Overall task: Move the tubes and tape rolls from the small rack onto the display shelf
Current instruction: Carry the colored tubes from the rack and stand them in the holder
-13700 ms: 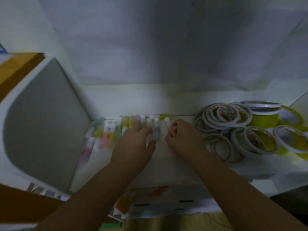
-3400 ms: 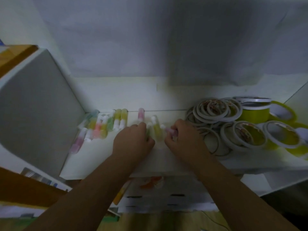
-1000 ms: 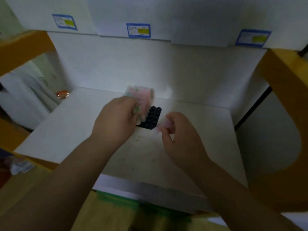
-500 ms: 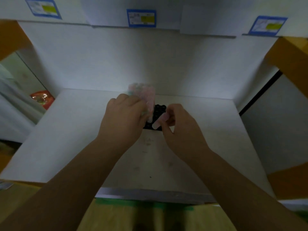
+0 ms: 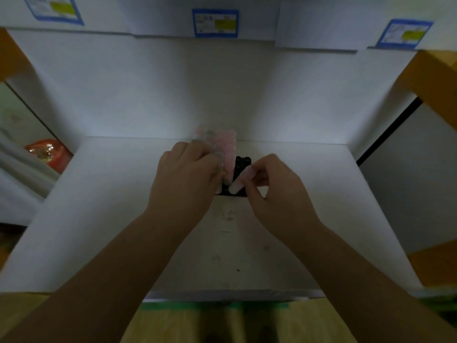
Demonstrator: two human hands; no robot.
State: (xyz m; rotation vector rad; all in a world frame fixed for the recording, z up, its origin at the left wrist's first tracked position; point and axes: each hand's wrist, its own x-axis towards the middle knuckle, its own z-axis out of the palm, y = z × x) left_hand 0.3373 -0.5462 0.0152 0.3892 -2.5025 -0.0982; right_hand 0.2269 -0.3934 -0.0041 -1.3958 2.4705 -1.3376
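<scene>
A small black rack (image 5: 241,167) with round holes lies in the middle of a white shelf (image 5: 99,206). My left hand (image 5: 185,179) grips a bunch of pale pink and green tubes (image 5: 220,142) that stick up above the rack's left side. My right hand (image 5: 274,191) pinches a single pink tube (image 5: 241,180), tilted with its lower end at the rack's near edge. The rack is partly hidden by both hands. No tape rolls are in view.
White back wall and side walls enclose the shelf. Blue-framed price labels (image 5: 215,23) sit on the shelf edge above. An orange-red packet (image 5: 47,152) lies beyond the left wall. Orange wooden frame parts (image 5: 435,78) stand at right.
I turned from the shelf with tubes and tape rolls to this shelf with the black rack. Over the last second both hands closed in over the rack, each holding tubes.
</scene>
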